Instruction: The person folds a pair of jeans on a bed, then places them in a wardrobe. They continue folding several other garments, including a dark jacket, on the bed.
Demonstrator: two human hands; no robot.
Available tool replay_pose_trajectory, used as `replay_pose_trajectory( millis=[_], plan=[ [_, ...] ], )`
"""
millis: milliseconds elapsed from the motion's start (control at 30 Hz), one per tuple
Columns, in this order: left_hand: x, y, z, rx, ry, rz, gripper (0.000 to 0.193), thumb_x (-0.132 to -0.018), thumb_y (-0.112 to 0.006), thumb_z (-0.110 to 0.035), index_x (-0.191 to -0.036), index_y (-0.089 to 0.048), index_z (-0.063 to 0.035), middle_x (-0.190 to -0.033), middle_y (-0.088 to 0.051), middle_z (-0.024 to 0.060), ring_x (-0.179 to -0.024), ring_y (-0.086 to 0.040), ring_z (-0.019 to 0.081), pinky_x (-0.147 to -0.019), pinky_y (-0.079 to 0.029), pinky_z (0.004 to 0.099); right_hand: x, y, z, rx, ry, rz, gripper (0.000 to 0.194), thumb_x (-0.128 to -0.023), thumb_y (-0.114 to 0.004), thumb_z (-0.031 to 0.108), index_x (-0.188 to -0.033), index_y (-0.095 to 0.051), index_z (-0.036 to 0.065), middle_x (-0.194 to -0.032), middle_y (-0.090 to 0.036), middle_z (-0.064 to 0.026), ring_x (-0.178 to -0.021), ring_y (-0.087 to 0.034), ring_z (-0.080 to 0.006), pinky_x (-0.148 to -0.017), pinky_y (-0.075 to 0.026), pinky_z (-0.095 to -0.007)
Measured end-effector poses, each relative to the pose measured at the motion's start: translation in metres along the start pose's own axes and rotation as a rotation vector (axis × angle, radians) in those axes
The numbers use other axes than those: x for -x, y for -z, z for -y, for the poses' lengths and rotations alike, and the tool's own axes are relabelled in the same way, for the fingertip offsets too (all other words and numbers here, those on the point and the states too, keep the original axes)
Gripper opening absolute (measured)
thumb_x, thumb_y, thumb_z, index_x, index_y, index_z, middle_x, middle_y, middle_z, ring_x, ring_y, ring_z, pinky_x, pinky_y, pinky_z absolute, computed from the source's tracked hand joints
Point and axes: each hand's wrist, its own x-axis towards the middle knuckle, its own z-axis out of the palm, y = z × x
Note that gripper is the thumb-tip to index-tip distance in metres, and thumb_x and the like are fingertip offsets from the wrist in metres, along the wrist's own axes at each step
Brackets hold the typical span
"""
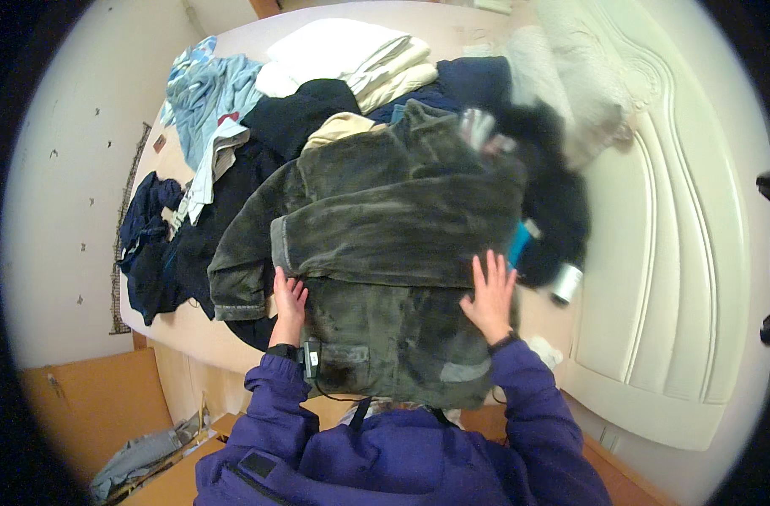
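Note:
A dark grey-green plush jacket (385,234) is spread before me, its lower hem hanging towards my body. One sleeve (391,231) lies folded across the front, with its grey-banded cuff (279,243) at the left. My left hand (290,302) is at the lower edge of that cuff, fingers apart and slightly curled. Flat over the right side of the jacket, my right hand (491,297) has its fingers spread and grips nothing. The other sleeve (242,265) extends to the left, its cuff lying beside my left wrist.
The jacket rests on a bed (182,335) among dark clothes (201,253), a light blue garment (224,95) and folded white bedding (341,54). At right are a black fluffy item (552,196), a white cylindrical container (566,283) and a cream headboard (663,265).

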Motion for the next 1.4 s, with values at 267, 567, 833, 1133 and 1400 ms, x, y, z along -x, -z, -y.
replay_pose_trajectory(
  millis=[267,567,833,1133,1400],
  plan=[
    [-0.035,0.011,-0.003,-0.014,0.097,-0.010,0.060,-0.079,-0.065,-0.045,-0.126,-0.039,-0.0187,-0.124,-0.045,0.0047,-0.108,-0.045,0.0251,-0.086,-0.040,0.0388,-0.029,-0.019,-0.028,0.277,-0.123,-0.118,0.064,-0.069,-0.052,-0.001,-0.131,-0.040,0.010,-0.139,-0.035,-0.0090,-0.128,-0.031,-0.0331,-0.103,-0.022,-0.0542],
    [-0.009,-0.001,0.005,-0.291,0.134,0.376,0.025,-0.082,-0.063,-0.028,-0.101,-0.057,-0.0124,-0.098,-0.059,-0.0013,-0.090,-0.052,0.0130,-0.074,-0.041,0.0315,0.005,-0.037,-0.120,-0.277,-0.326,0.112,0.068,-0.069,-0.060,0.006,-0.132,-0.037,0.002,-0.135,-0.039,-0.0185,-0.127,-0.034,-0.0345,-0.105,-0.027,-0.0400],
    [-0.038,-0.005,-0.007,-0.193,0.214,0.339,0.048,-0.083,-0.059,-0.042,-0.118,-0.053,-0.0095,-0.114,-0.057,0.0028,-0.103,-0.054,0.0195,-0.084,-0.043,0.0404,-0.070,0.007,-0.159,-0.914,-0.484,-0.071,0.055,-0.087,-0.059,0.028,-0.128,-0.042,-0.004,-0.129,-0.048,-0.0153,-0.117,-0.045,-0.0204,-0.099,-0.034,-0.0293],
    [-0.024,-0.023,-0.017,-0.292,-0.066,0.195,0.040,-0.077,-0.072,-0.020,-0.109,-0.058,-0.0006,-0.102,-0.062,0.0049,-0.090,-0.057,0.0154,-0.080,-0.044,0.0292,-0.159,-0.010,-0.115,-0.624,-0.681,-0.107,0.071,-0.081,-0.057,0.054,-0.118,-0.049,-0.007,-0.113,-0.057,-0.0219,-0.105,-0.055,-0.0282,-0.090,-0.040,-0.0327],
    [-0.039,-0.024,0.000,-0.332,-0.118,0.059,0.034,-0.079,-0.070,-0.016,-0.106,-0.060,0.0017,-0.102,-0.062,0.0054,-0.086,-0.057,0.0141,-0.078,-0.044,0.0272,-0.178,-0.026,-0.137,-0.348,-0.683,-0.026,0.068,-0.081,-0.055,0.057,-0.099,-0.057,-0.008,-0.094,-0.062,-0.0271,-0.091,-0.059,-0.0382,-0.079,-0.045,-0.0402]
  ],
)
